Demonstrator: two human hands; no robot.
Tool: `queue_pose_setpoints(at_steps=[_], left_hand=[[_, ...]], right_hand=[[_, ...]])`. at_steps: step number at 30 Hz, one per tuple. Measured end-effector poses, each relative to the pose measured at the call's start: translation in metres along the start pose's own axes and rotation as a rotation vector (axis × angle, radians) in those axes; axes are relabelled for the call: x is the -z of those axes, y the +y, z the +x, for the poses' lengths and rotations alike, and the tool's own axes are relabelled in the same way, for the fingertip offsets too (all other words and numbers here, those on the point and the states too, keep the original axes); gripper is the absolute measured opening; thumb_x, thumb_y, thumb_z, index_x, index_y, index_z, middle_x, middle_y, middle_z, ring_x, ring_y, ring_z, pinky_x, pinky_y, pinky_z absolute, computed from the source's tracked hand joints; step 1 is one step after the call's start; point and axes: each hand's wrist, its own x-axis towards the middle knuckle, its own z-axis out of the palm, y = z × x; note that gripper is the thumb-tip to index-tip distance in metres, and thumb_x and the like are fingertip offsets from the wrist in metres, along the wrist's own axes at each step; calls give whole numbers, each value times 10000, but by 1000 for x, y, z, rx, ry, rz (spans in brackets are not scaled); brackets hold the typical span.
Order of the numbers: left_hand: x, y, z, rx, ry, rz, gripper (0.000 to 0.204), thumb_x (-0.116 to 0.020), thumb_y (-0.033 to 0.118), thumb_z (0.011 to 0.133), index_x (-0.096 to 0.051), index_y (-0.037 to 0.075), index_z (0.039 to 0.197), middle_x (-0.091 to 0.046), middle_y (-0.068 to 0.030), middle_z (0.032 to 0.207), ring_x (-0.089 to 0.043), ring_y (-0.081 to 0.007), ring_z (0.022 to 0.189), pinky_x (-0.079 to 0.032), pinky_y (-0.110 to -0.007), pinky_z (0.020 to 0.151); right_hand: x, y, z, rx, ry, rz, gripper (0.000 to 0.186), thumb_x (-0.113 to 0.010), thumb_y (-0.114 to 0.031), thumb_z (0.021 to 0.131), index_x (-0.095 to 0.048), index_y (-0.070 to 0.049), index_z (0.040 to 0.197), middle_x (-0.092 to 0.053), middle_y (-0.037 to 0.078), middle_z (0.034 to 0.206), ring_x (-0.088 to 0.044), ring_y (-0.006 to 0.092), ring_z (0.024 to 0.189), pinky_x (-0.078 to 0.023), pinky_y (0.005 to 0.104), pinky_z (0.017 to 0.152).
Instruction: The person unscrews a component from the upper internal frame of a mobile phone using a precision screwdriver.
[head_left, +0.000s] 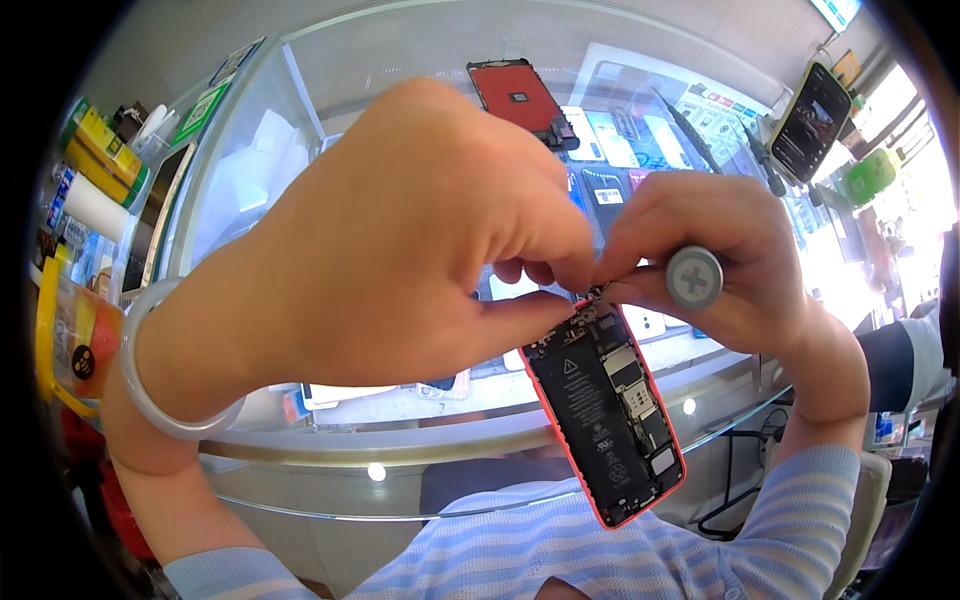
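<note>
The bare left hand (430, 240) is mine, its thumb and forefinger drawn close at the far end of the opened, red-rimmed rectangular phone (605, 415); I cannot tell what that grip pinches. If the thumb slipped, it could scrape or tear the tiny parts there. Midway, the flat black oblong battery (590, 432) lies exposed, so a hard poke might damage it. The phone's near end shows past the edge of the white-framed glass surface (450, 432), above my lap; a loosened hold could drop it. My bare right hand (730, 240) has fingertips pressed together at that same far end, its grip also closed round a grey, round-capped screwdriver handle (694, 278), which might knock the phone if I twisted. The phone's open face looks up; its long axis runs steeply from far left to near right.
</note>
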Motion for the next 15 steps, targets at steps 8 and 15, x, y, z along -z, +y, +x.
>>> queue_pose_setpoints(at_steps=[8,15], left_hand=[[0,4,0,28,-18,6,183,-831,-7,631,-739,56,776,-663,-55,733,-633,-180,594,-467,-266,494],[-1,3,0,-22,-1,24,186,-823,-18,626,-723,46,769,-661,-62,728,-645,-191,591,-475,-267,500]], right_hand=[[-2,2,-1,-4,32,59,120,-782,-38,776,-715,-13,872,-699,94,802,-653,233,700,-488,326,612],[-3,1,-2,-11,60,103,120,-786,-25,773,-720,-17,873,-703,94,804,-654,226,703,-490,324,620]])
